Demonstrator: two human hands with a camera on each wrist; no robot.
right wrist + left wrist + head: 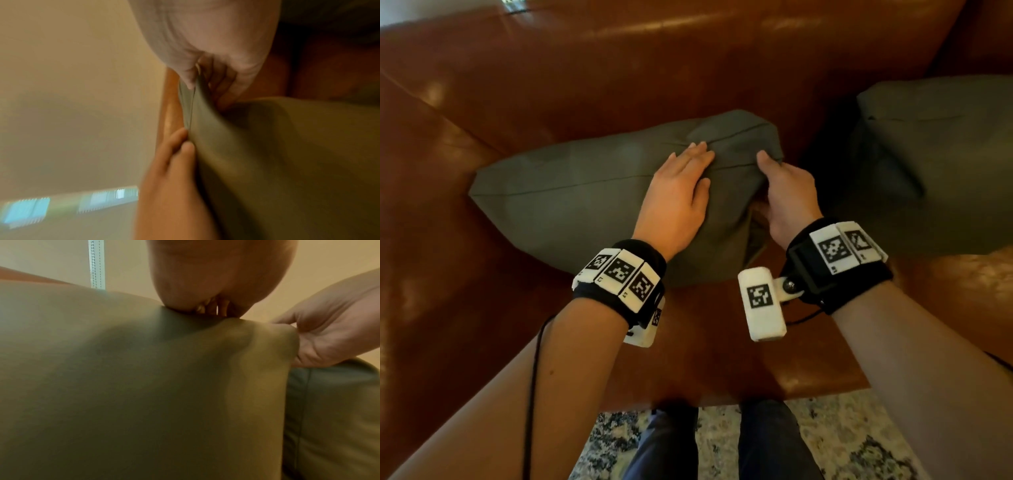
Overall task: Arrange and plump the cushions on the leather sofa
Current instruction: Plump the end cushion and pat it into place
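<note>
Olive-green fabric covers the square cushion (592,202) standing on the seat of the brown leather sofa (482,102), at the centre of the head view, its top edge leaning toward the backrest. On that top edge, near the right-hand corner, lies the left hand (678,195), its fingers straight and together, pressing flat into the cloth; the left wrist view shows the palm (216,277) bearing down on the fabric ridge (144,386). At about 3 o'clock from it, just beside, the right hand (787,195) pinches the cushion's upper right corner, thumb on top and fingers curled beneath. In the right wrist view the thumb (189,76) and fingers squeeze a folded seam (191,105) between them, with the left hand's fingertips (183,138) touching the same edge lower down. A second olive-green cushion (935,164) stands at 3 o'clock against the sofa's right corner, apart from the first with a dark gap between. Both wrists wear black bands carrying white marker blocks (619,274). At 6 o'clock a patterned grey rug (859,445) lies under dark trousered legs (767,442).
</note>
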